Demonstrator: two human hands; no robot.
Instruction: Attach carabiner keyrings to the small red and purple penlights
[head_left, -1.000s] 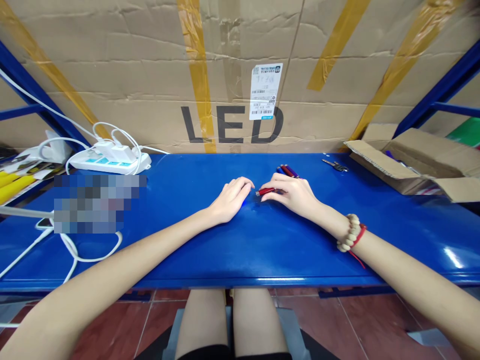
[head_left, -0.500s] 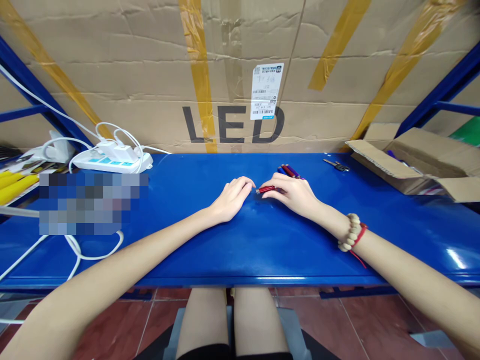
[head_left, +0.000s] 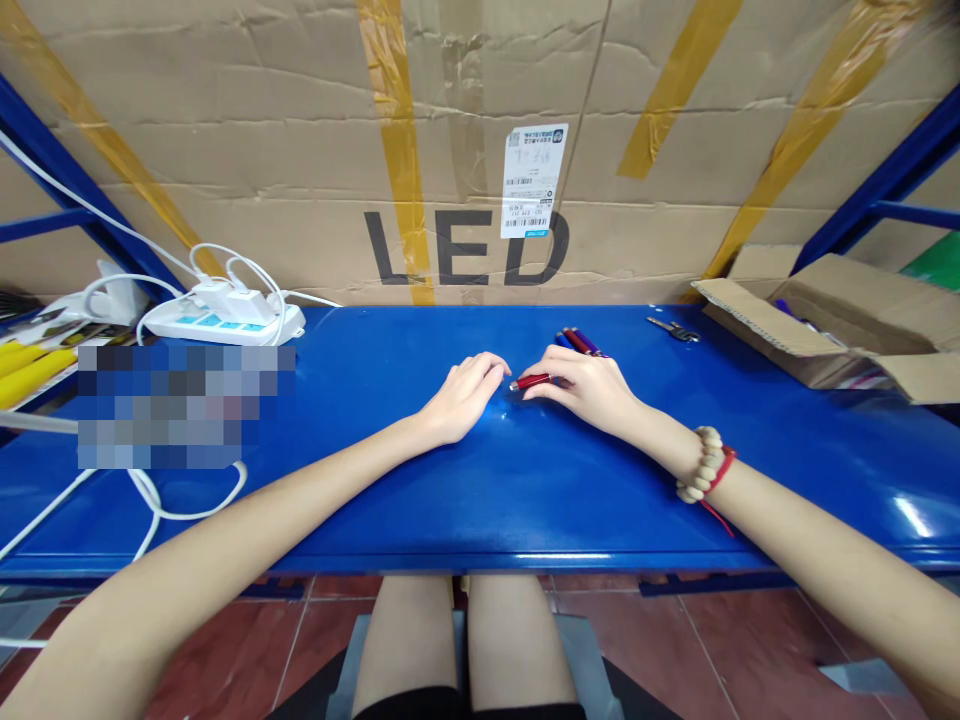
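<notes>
A small red metal tube [head_left: 533, 382] with a silver tip lies between the thumb and fingers of my right hand [head_left: 592, 392], its tip pointing left. My left hand [head_left: 466, 398] rests on the blue table [head_left: 420, 505] just left of that tip, fingers bent and drawn together; whether anything is between them is hidden. A narrow gap separates the two hands. Just behind my right hand lie several similar tubes [head_left: 579, 341], red and blue, partly covered by it.
Keys [head_left: 675, 331] lie at the back right, beside an open cardboard box [head_left: 806, 350]. At the left are a white power strip [head_left: 225, 322] with cables and yellow-handled tools [head_left: 34, 370]. A large carton [head_left: 300, 200] stands behind the table.
The red tube's tip has tilted slightly downward, and a bright spot now shows on the table near my left fingertips. Both hands have stayed in place.
</notes>
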